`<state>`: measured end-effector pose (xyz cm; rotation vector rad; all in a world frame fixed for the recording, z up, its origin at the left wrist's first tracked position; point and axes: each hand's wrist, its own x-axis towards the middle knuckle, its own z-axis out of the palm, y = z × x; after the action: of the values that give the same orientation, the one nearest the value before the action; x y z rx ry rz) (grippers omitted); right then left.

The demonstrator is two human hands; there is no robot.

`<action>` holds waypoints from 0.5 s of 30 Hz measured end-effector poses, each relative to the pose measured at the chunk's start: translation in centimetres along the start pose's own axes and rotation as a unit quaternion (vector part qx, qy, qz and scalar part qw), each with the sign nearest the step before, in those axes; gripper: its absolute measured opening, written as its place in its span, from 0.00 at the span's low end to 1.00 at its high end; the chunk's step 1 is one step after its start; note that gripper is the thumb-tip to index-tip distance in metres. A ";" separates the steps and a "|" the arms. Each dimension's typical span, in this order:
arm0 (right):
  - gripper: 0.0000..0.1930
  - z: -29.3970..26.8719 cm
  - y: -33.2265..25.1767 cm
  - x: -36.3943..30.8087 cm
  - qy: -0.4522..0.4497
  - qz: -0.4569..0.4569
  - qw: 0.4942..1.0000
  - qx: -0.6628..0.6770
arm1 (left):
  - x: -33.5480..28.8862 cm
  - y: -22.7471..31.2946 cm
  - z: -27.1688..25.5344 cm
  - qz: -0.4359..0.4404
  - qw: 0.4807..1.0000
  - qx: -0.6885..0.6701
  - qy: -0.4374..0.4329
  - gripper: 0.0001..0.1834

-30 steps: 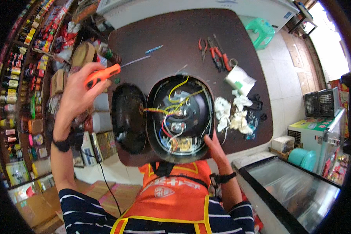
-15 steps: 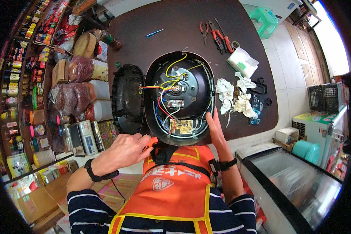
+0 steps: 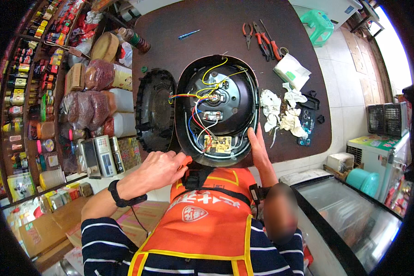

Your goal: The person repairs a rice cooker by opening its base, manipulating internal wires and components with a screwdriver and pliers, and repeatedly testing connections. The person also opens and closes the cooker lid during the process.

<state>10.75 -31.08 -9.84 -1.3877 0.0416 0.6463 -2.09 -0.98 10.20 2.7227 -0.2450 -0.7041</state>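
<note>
An opened rice cooker body [image 3: 183, 83] rests upside down on the table, its dark inside showing coloured wires and a small yellowish circuit board [image 3: 218, 144]. Wires run from it to a black vented bottom cover [image 3: 154, 110], which lies against its left side. My left hand [image 3: 163, 166] is closed around an orange-handled tool [image 3: 184, 162] at the cooker's near left edge; the tool's working end cannot be made out. With fingers stretched out, my right hand [image 3: 259, 148] lies against the cooker's near right side.
Pliers [image 3: 248, 36], red-handled cutters [image 3: 262, 43] and a long screwdriver [image 3: 273, 48] lie at the far right. Closer are a tissue pack [image 3: 292, 71], crumpled tissues [image 3: 290, 117] and a phone [image 3: 307, 124]. A small blue screwdriver [image 3: 189, 34] lies far back. Goods crowd the left side.
The whole view has shifted slightly, so the table and cooker appear a little farther right and up. My left hand still grips the orange-handled tool, and my right hand stays on the cooker.
</note>
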 end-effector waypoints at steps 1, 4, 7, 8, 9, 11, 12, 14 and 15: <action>0.52 0.0 0.0 0.0 0.010 -0.004 1.000 -0.014 | 0.0 0.0 0.1 -0.002 1.000 -0.001 -0.002 0.17; 0.53 0.0 -0.1 -0.2 0.001 -0.005 1.000 -0.009 | -0.2 0.0 0.3 -0.003 1.000 -0.003 0.007 0.17; 0.54 0.1 -0.4 -0.2 -0.005 -0.002 1.000 0.000 | -0.2 -0.1 0.0 -0.004 1.000 -0.007 0.012 0.17; 0.54 0.2 -0.5 -0.3 -0.007 0.001 1.000 0.002 | -0.2 -0.1 -0.1 -0.006 1.000 -0.008 0.013 0.17; 0.53 0.2 -0.6 -0.3 -0.005 0.002 1.000 -0.001 | -0.1 -0.2 -0.2 -0.007 1.000 -0.005 0.007 0.17; 0.53 0.2 -0.8 -0.3 -0.003 0.001 1.000 -0.001 | 0.0 -0.1 -0.3 -0.010 1.000 0.001 -0.004 0.17; 0.53 0.3 -0.8 -0.3 -0.004 -0.001 1.000 0.000 | 0.0 -0.1 -0.4 -0.006 1.000 -0.002 -0.005 0.17; 0.52 0.4 -0.9 -0.3 -0.004 -0.001 1.000 0.007 | -0.2 0.1 -0.4 0.002 1.000 -0.006 -0.007 0.16; 0.52 0.4 -0.9 -0.3 -0.005 0.001 1.000 0.011 | -0.3 0.2 -0.4 0.011 1.000 -0.007 0.001 0.16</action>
<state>10.74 -30.89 -8.79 -1.3625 0.0418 0.6523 -2.16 -0.95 10.73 2.7029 -0.2680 -0.6954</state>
